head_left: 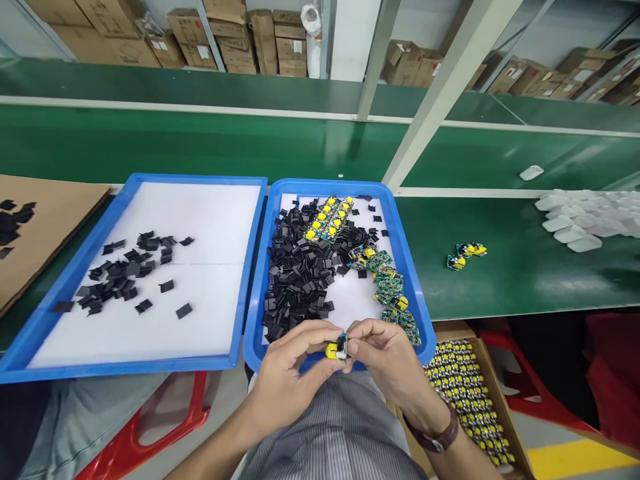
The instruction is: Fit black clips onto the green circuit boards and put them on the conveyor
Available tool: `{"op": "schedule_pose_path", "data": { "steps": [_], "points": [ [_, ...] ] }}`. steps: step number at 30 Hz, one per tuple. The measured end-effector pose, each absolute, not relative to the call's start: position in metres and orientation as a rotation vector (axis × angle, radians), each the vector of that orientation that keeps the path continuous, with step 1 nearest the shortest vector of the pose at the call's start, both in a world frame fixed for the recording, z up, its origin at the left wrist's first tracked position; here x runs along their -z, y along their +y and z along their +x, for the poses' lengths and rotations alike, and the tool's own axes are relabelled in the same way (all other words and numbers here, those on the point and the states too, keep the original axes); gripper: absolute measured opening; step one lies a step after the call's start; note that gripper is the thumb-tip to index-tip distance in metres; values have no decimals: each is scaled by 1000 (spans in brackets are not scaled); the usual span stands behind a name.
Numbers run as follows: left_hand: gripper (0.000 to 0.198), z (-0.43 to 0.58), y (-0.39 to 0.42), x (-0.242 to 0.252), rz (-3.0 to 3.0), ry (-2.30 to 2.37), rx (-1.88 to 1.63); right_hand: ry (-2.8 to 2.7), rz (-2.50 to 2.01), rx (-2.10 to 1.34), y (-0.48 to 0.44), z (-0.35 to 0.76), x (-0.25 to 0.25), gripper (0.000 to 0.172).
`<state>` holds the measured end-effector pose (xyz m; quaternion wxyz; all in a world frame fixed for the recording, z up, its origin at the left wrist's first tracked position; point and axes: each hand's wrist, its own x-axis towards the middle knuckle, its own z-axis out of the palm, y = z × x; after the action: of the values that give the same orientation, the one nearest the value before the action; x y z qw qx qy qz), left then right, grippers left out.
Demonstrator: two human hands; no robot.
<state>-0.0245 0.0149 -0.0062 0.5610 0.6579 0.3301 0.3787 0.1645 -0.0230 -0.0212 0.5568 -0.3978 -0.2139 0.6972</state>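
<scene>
My left hand [289, 373] and my right hand [393, 363] meet at the near edge of a blue-rimmed tray [426, 320]. Between them is a small circuit board [336, 350] with a yellow part, held on edge. The left thumb and fingers pinch its yellow side; the right fingertips grip the opposite edge. Whether a black piece is also in my fingers is hard to tell. Just beyond, a heap of small black folded pieces [300, 267] fills the tray's left side. Loose green circuit boards [389, 287] lie along its right side, and a joined panel of yellow-topped boards [330, 219] rests on the heap.
A second blue tray [243, 287] with scattered black pieces [117, 277] stands at left, beside cardboard [55, 227]. To the right are a few boards [465, 255] and white plastic covers [580, 217]. A carton of boards [470, 400] sits low right. A slanted post [445, 87] rises behind.
</scene>
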Motion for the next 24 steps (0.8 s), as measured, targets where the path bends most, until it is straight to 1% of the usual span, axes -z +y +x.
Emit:
{"op": "schedule_pose_path", "data": {
  "steps": [4,7,15,24],
  "points": [
    [28,-21,16,7,1199,783,-961,-377,-937,-1591,-25,158,13,17],
    [28,-20,17,7,1070,798,-982,-366,-944,-1543,-25,155,10,19],
    [34,-15,10,12,1105,742,-1028,-488,-995,-1450,-23,148,20,12],
    [30,-16,11,12,1260,744,-1079,-558,-1030,-1411,-27,144,29,12]
  ]
}}
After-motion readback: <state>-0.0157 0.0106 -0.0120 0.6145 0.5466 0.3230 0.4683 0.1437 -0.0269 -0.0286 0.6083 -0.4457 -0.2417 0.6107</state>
